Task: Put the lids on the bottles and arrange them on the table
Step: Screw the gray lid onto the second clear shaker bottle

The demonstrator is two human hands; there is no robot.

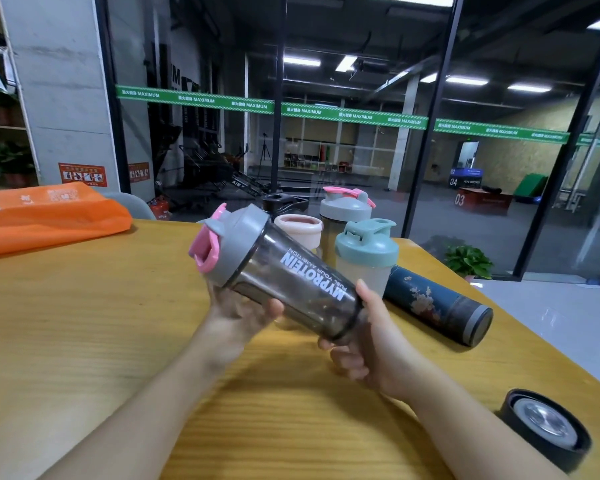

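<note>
- Table (84, 341): one, yellow wood-grain top. I see every item below resting on it or held above it.
- Orange bag (49, 216): one, soft non-woven fabric, lying flat at the far left edge; its white print is too blurred for me to read.
- Smoky shaker bottle (291, 292): one, translucent dark plastic cylinder, printed "MYPROTEIN" and "FUEL YOUR AMBITION" in white. I see it held tilted above the table's centre, its grey lid (238, 244) on, with a pink flip cap, pointing up and left.
- Blue flask (437, 306): one, matte cylinder with a floral pattern and a grey end, lying on its side just right of the held bottle.
- Standing bottles behind: I count three. A teal-lidded frosted shaker (366, 258); a grey-and-pink-lidded shaker (347, 209); a pale pink-rimmed cup (300, 230) with an open mouth.
- Black lid, far (281, 202): one, behind the pink-rimmed cup.
- Black cap (544, 427): one, round, with a shiny metal inner disc, lying at the near right edge.
- Left hand (243, 317): fingers wrapped round the bottle just below the lid.
- Right hand (371, 344): fingers curled round the bottle's base, thumb up its side.
</note>
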